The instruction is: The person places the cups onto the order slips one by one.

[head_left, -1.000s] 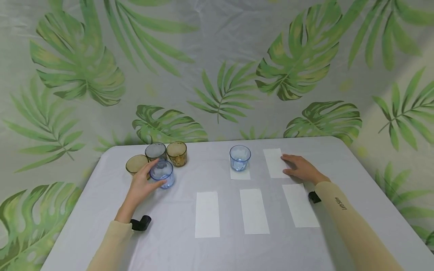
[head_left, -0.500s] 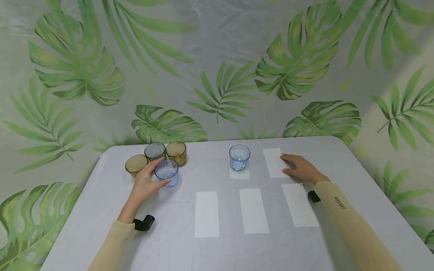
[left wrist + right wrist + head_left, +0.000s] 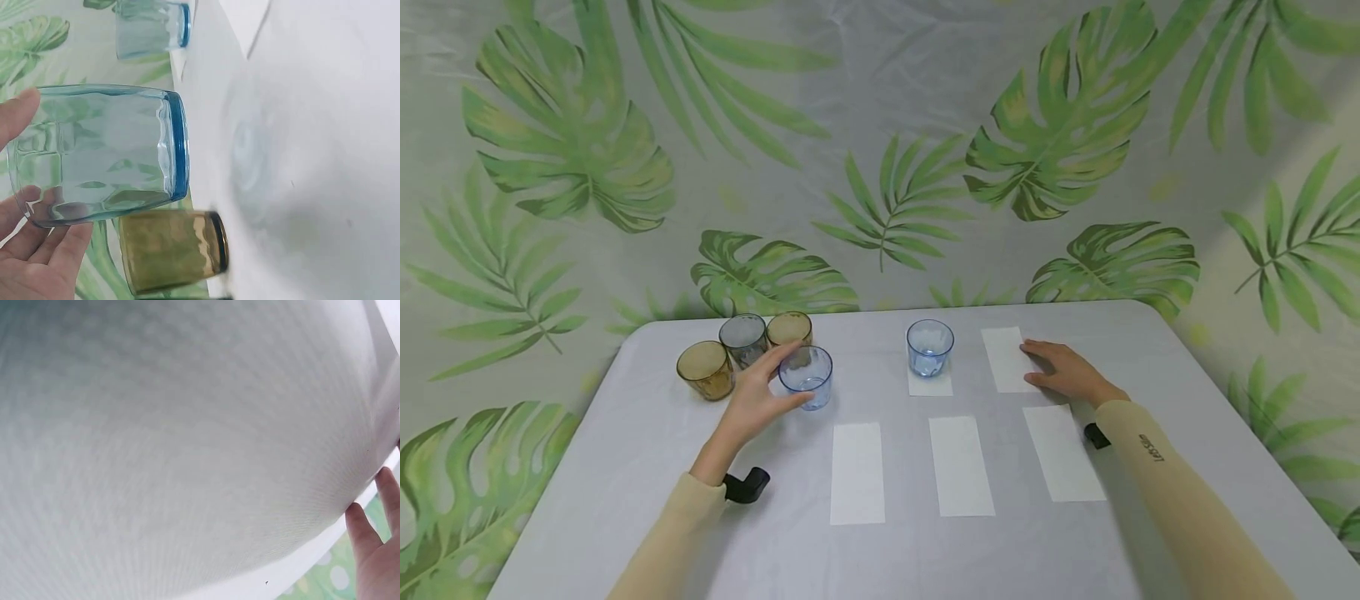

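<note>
My left hand (image 3: 752, 404) holds a clear blue glass (image 3: 808, 385) between thumb and fingers. The left wrist view shows this glass (image 3: 103, 150) gripped near its rim, its thick blue base apart from the white cloth. Just behind it stand a second amber glass (image 3: 788, 327) and a grey glass (image 3: 742, 337); an amber glass (image 3: 706, 375) is to the hand's left. Another blue glass (image 3: 929, 354) stands upright on a white paper strip (image 3: 931, 387). My right hand (image 3: 1067, 373) rests on the table, fingertips at the edge of a bare paper strip (image 3: 1006, 360).
Three more paper strips lie in a front row: left (image 3: 857, 475), middle (image 3: 962, 467) and right (image 3: 1060, 454). A white cloth covers the table (image 3: 910, 558). Behind its far edge hangs a leaf-patterned curtain (image 3: 917, 100).
My left hand has carried the blue glass to the right, away from the left amber glass, which now shows fully. My right hand has stayed where it was.
</note>
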Available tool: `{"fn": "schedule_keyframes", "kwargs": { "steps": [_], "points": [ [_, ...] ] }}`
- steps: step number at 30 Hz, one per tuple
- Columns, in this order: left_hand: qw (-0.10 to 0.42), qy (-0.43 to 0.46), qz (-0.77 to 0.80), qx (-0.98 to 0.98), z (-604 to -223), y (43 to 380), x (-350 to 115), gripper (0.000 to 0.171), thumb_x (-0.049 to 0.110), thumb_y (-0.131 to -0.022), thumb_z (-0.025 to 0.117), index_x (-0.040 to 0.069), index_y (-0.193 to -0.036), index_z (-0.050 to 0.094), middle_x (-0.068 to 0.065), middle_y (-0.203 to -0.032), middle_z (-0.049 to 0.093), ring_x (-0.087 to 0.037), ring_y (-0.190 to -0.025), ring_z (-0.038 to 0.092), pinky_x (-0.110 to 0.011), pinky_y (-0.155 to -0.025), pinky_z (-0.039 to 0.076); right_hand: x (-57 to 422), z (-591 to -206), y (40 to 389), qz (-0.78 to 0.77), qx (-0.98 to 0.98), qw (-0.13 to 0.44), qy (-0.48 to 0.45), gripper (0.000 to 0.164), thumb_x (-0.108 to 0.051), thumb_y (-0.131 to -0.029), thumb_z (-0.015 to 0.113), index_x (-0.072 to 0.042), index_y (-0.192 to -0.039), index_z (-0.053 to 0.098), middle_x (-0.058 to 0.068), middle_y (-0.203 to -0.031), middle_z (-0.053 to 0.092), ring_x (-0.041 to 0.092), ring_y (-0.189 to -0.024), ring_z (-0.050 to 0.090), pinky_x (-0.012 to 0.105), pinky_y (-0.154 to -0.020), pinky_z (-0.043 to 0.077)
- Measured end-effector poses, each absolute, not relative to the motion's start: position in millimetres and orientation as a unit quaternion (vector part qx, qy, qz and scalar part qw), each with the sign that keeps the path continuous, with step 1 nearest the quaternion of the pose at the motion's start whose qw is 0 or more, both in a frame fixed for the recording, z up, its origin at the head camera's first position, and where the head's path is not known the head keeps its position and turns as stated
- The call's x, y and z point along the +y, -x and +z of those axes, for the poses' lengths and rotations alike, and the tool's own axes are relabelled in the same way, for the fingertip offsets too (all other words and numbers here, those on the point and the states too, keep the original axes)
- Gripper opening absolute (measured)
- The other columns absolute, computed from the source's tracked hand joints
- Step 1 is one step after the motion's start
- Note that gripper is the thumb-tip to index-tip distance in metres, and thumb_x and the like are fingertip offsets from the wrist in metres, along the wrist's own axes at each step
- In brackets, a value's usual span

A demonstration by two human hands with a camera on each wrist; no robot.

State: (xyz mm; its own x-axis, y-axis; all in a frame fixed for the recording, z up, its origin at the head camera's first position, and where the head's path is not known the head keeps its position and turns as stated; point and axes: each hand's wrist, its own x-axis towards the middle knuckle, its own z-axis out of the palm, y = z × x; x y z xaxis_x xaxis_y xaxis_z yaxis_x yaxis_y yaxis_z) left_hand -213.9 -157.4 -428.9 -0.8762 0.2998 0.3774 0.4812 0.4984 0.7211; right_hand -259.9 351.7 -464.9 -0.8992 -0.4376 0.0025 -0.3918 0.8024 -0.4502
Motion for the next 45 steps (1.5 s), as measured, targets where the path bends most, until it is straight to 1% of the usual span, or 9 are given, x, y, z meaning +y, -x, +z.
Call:
{"fn": "schedule_keyframes", "kwargs": {
  "steps": [3, 7, 13, 17, 23, 27, 32, 36, 45],
  "points": [
    [0.1, 0.243, -0.461, -0.848, -428, 214, -147, 0.076, 0.01, -0.072, 0.085, 0.004, -0.139, 0.048, -0.014, -0.137, 0.049, -0.03, -0.124, 0.047, -0.043, -0.1, 0.042, 352, -465, 260, -0.225, 0.948, 0.052, 0.221, 0.06, -0.018, -0.092, 0.064, 0.012, -0.138, 0.04, 0.033, -0.143, 0.033, 0.052, -0.131, 0.026, 0.061, -0.106, 0.02],
    [0.095, 0.27, -0.472, -0.834, -426, 216, -132, 0.075, 0.008, -0.072, 0.084, 0.004, -0.138, 0.049, -0.016, -0.136, 0.05, -0.031, -0.121, 0.049, -0.044, -0.099, 0.043, 353, -466, 261, -0.228, 0.947, 0.052, 0.221, 0.061, -0.018, -0.092, 0.065, 0.013, -0.138, 0.04, 0.033, -0.143, 0.033, 0.052, -0.13, 0.027, 0.061, -0.106, 0.02],
    [0.086, 0.306, -0.472, -0.822, -423, 216, -107, 0.075, 0.01, -0.072, 0.085, 0.005, -0.138, 0.05, -0.014, -0.132, 0.054, -0.031, -0.117, 0.052, -0.041, -0.099, 0.044, 355, -469, 265, -0.222, 0.95, 0.058, 0.213, 0.062, -0.022, -0.092, 0.065, 0.011, -0.139, 0.04, 0.032, -0.144, 0.033, 0.051, -0.131, 0.027, 0.061, -0.106, 0.02],
    [0.078, 0.334, -0.474, -0.811, -418, 216, -88, 0.076, 0.011, -0.071, 0.086, 0.004, -0.138, 0.05, -0.012, -0.134, 0.053, -0.027, -0.12, 0.052, -0.038, -0.1, 0.043, 355, -468, 265, -0.228, 0.949, 0.061, 0.211, 0.063, -0.022, -0.092, 0.065, 0.011, -0.139, 0.04, 0.032, -0.144, 0.033, 0.051, -0.131, 0.026, 0.061, -0.106, 0.02],
    [0.064, 0.369, -0.475, -0.797, -413, 217, -62, 0.076, 0.011, -0.072, 0.085, 0.002, -0.138, 0.049, -0.012, -0.135, 0.052, -0.027, -0.121, 0.051, -0.036, -0.099, 0.044, 353, -466, 262, -0.227, 0.949, 0.061, 0.21, 0.063, -0.022, -0.092, 0.066, 0.011, -0.139, 0.04, 0.032, -0.143, 0.034, 0.051, -0.131, 0.027, 0.061, -0.106, 0.021],
    [0.053, 0.381, -0.468, -0.795, -410, 218, -44, 0.075, 0.013, -0.073, 0.085, 0.003, -0.138, 0.048, -0.01, -0.135, 0.052, -0.023, -0.123, 0.05, -0.034, -0.1, 0.044, 352, -466, 262, -0.221, 0.951, 0.061, 0.205, 0.063, -0.024, -0.092, 0.065, 0.01, -0.139, 0.041, 0.031, -0.143, 0.034, 0.051, -0.131, 0.028, 0.061, -0.106, 0.021],
    [0.036, 0.397, -0.46, -0.793, -409, 220, -23, 0.076, 0.015, -0.075, 0.084, 0.002, -0.139, 0.047, -0.009, -0.136, 0.051, -0.022, -0.123, 0.049, -0.033, -0.099, 0.044, 351, -467, 262, -0.215, 0.954, 0.06, 0.201, 0.064, -0.027, -0.092, 0.066, 0.009, -0.139, 0.041, 0.031, -0.143, 0.035, 0.05, -0.131, 0.028, 0.061, -0.106, 0.021],
    [0.032, 0.407, -0.449, -0.795, -408, 222, -7, 0.075, 0.018, -0.075, 0.084, 0.003, -0.139, 0.047, -0.009, -0.137, 0.051, -0.021, -0.123, 0.049, -0.032, -0.099, 0.044, 352, -467, 262, -0.211, 0.955, 0.06, 0.201, 0.065, -0.026, -0.092, 0.066, 0.01, -0.139, 0.041, 0.031, -0.143, 0.035, 0.05, -0.131, 0.029, 0.061, -0.106, 0.022],
    [0.012, 0.408, -0.435, -0.803, -410, 230, 17, 0.076, 0.02, -0.077, 0.082, 0.005, -0.141, 0.045, -0.009, -0.141, 0.048, -0.02, -0.129, 0.044, -0.03, -0.103, 0.039, 351, -468, 262, -0.205, 0.958, 0.058, 0.194, 0.064, -0.026, -0.091, 0.065, 0.009, -0.139, 0.041, 0.031, -0.143, 0.035, 0.05, -0.131, 0.028, 0.061, -0.107, 0.021]
  ]
}}
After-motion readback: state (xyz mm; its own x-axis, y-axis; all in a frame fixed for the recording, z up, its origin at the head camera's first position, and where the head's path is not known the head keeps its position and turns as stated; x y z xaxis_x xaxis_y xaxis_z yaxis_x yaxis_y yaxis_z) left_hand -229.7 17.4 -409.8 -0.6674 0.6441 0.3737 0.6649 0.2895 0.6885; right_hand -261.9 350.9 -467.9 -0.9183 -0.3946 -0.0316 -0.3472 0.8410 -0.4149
